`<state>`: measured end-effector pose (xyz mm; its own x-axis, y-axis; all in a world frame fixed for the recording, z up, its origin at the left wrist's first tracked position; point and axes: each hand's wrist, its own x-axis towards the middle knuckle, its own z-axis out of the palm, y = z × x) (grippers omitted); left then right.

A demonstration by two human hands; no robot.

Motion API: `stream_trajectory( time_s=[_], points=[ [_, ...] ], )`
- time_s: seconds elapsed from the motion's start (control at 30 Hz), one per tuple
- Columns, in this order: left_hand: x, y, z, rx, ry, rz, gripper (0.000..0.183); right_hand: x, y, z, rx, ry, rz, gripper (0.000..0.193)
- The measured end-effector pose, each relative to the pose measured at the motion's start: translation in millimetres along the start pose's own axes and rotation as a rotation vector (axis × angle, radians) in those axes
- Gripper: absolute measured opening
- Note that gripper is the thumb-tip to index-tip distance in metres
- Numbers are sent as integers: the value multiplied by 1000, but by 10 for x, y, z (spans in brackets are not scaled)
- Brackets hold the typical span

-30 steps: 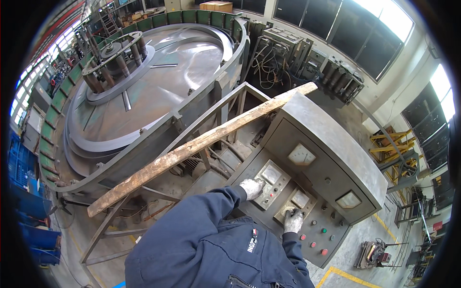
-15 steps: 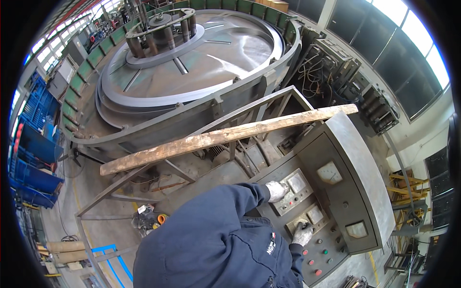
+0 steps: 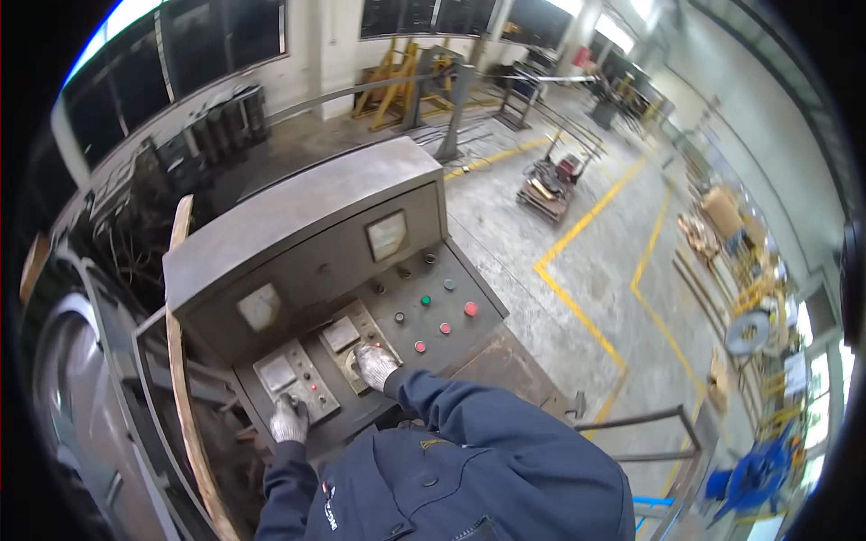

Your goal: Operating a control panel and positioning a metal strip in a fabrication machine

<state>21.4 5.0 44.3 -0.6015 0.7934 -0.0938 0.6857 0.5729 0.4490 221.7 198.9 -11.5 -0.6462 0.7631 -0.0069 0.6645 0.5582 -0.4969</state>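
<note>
Both my hands, in pale work gloves, are at a grey control console with a hooded back. My left hand is closed on a dark knob at the lower edge of the left meter module. On the right meter module, the fingers of my right hand are curled over the dial; its knob is mostly hidden under the glove. A small red light glows on each module. To the right of my right hand are several buttons, among them a red button and a green button.
A long wooden plank stands along the console's left side. Beyond it is a large round metal machine. A loaded cart stands on the floor past the console, near yellow lines. A metal rail lies at lower right.
My view has swung to the right, bringing the floor and cart into sight and shifting the round machine to the left edge. Both hands remain at the same two meter modules.
</note>
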Motion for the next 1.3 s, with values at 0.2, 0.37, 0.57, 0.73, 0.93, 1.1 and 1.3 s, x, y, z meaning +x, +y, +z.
stream_trajectory(
  time_s=[0.2,0.37,0.57,0.73,0.93,1.1,1.3],
  points=[
    [-25,16,-13,8,-46,5,31,-58,-20,-4,-20,-53,93,29],
    [-21,-24,-24,51,-61,2,34,-90,-95,-39,-48,-11,43,24],
    [28,-28,97,30,-10,31,28,-91,36,5,-52,45,26,27],
    [-35,-68,-3,12,-13,-50,29,5,-103,-8,-47,-27,-8,25],
    [64,-276,208,75,-180,-44,36,-83,258,148,35,13,76,21],
    [-21,-229,127,-27,-109,-1,36,-82,-115,-175,-65,-22,64,39],
    [-37,-198,129,-60,-93,-20,31,-80,-57,-135,-120,0,14,42]
  ],
)
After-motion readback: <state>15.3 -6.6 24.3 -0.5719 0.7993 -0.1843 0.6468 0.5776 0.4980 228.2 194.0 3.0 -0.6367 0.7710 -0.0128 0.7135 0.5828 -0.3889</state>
